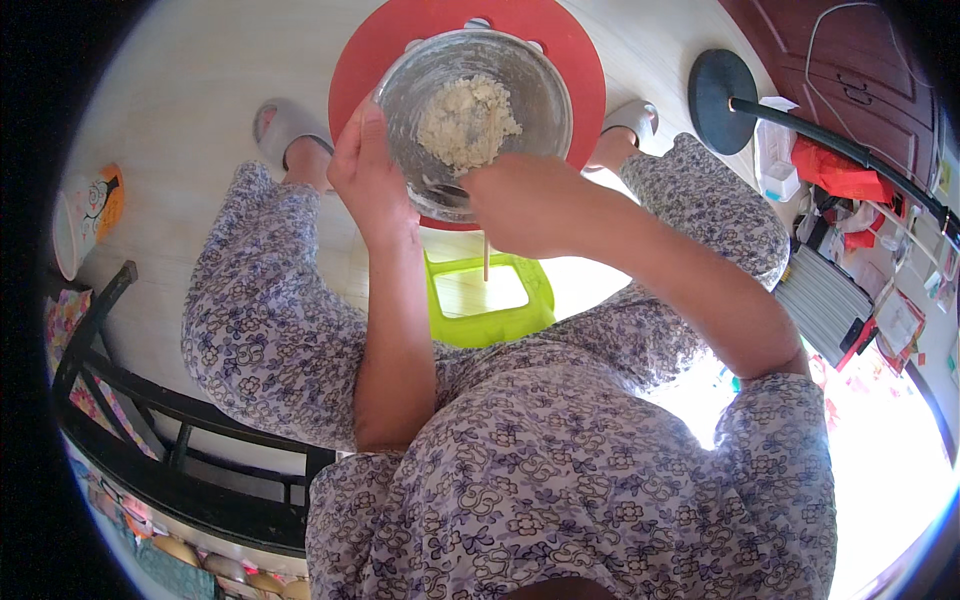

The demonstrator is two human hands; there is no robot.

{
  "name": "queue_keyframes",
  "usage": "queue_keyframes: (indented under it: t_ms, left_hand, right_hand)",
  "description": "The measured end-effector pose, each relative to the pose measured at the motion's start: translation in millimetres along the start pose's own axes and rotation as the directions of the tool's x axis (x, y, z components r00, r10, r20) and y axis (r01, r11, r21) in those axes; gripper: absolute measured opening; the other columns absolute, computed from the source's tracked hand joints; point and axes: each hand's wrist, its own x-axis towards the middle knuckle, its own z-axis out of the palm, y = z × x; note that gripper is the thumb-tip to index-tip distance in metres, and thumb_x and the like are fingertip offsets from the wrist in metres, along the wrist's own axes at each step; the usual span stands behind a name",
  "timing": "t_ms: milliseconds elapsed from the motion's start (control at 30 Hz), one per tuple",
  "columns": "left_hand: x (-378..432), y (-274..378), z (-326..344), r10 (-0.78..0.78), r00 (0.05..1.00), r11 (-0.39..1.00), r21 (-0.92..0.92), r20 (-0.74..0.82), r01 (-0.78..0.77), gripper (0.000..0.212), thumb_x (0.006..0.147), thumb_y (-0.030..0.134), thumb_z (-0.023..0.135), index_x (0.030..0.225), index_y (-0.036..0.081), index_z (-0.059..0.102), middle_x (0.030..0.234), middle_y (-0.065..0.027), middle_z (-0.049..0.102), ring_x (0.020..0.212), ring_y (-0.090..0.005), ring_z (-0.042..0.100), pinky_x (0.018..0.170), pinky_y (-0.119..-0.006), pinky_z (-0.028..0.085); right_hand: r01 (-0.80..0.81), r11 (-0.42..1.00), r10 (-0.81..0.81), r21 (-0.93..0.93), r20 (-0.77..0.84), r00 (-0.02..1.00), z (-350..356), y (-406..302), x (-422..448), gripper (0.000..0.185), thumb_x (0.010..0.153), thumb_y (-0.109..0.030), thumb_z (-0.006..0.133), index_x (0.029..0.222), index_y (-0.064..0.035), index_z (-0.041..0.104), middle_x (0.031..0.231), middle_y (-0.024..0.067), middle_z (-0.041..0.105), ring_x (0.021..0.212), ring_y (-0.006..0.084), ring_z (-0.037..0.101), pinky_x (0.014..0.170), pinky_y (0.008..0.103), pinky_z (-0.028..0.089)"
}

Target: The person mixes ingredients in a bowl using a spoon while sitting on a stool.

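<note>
A metal mixing bowl (pixel 551 97) sits on a round red stool top. Crumbly, pale floury dough (pixel 465 120) is heaped in its middle, and whitish smears coat the inner wall. My left hand (pixel 371 172) grips the bowl's left rim, thumb on top. Over the near side of the bowl, my right hand (pixel 525 202) is closed around thin wooden chopsticks (pixel 486 259); one end sticks out below my fist and the other reaches into the dough. I cannot tell whether one or two sticks are held.
The red stool (pixel 352 67) has holes in its top. A lime-green plastic stool (pixel 487 330) stands between my legs. A black round-based stand (pixel 721 101) is at the right, by dark red cabinets (pixel 855 75). A black frame (pixel 187 397) and a paper cup-shaped container (pixel 86 217) are at the left.
</note>
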Motion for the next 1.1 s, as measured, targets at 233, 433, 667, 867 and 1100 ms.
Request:
queue_keyframes:
  t_ms: [233, 433, 667, 867, 1100]
  left_hand:
    - [2.9, -6.3, -4.1, 0.013, 1.000, 0.998, 0.068, -0.014, -0.012, 0.027, 0.092, 0.010, 0.051, 0.112, -0.007, 0.057, 0.107, -0.0111, 0.062, 0.093, -0.0169, 0.060, 0.081, -0.028, 0.049]
    - [4.4, -10.2, -8.2, 0.005, 1.000, 1.000, 0.025, -0.005, -0.005, 0.029, 0.092, 0.011, 0.052, 0.114, -0.007, 0.056, 0.107, -0.0112, 0.062, 0.094, -0.0166, 0.060, 0.081, -0.028, 0.049]
    - [3.7, -7.5, -5.0, -0.002, 1.000, 0.999, 0.040, -0.012, 0.002, 0.028, 0.092, 0.013, 0.053, 0.113, -0.005, 0.058, 0.106, -0.0101, 0.062, 0.093, -0.0152, 0.059, 0.081, -0.027, 0.048]
    - [2.5, -0.4, -2.7, 0.005, 0.999, 0.997, 0.076, 0.043, -0.009, 0.028, 0.093, 0.014, 0.053, 0.113, -0.004, 0.059, 0.105, -0.0084, 0.063, 0.092, -0.0149, 0.060, 0.080, -0.026, 0.048]
    - [9.2, 7.2, -2.4, -0.186, 0.976, 0.941, -0.266, 0.111, 0.210, 0.059, 0.099, 0.043, 0.023, 0.130, -0.003, 0.042, 0.128, -0.0147, 0.050, 0.119, -0.0238, 0.046, 0.102, -0.036, 0.034]
  right_hand:
    - [0.036, 0.980, -0.026, -0.198, 0.053, 0.998, -10.9, -7.4, -6.2, 0.018, 0.070, -0.004, 0.053, 0.083, 0.0032, 0.063, 0.078, 0.0214, 0.064, 0.077, 0.0353, 0.064, 0.066, 0.0437, 0.051]
    - [0.020, 0.976, -0.008, -0.218, 0.053, 0.999, -7.9, -2.8, -4.4, 0.021, 0.075, -0.008, 0.052, 0.085, 0.0013, 0.067, 0.084, 0.0204, 0.065, 0.081, 0.0338, 0.065, 0.070, 0.0451, 0.051]
    - [0.008, 0.954, 0.018, -0.300, 0.082, 0.997, -9.2, 0.3, -4.9, 0.022, 0.074, -0.008, 0.052, 0.088, -0.0002, 0.067, 0.085, 0.0198, 0.066, 0.083, 0.0339, 0.065, 0.072, 0.0447, 0.051]
    - [-0.039, 0.977, 0.056, -0.208, 0.076, 0.996, -8.3, 3.7, -3.9, 0.022, 0.076, -0.010, 0.052, 0.089, 0.0000, 0.067, 0.087, 0.0204, 0.065, 0.083, 0.0337, 0.065, 0.073, 0.0446, 0.051]
    - [0.060, 0.823, 0.024, 0.566, -0.141, 0.990, -3.2, 11.3, -21.4, 0.036, 0.090, -0.019, 0.043, 0.119, 0.0007, 0.048, 0.086, 0.0173, 0.065, 0.080, 0.0276, 0.065, 0.073, 0.0396, 0.051]
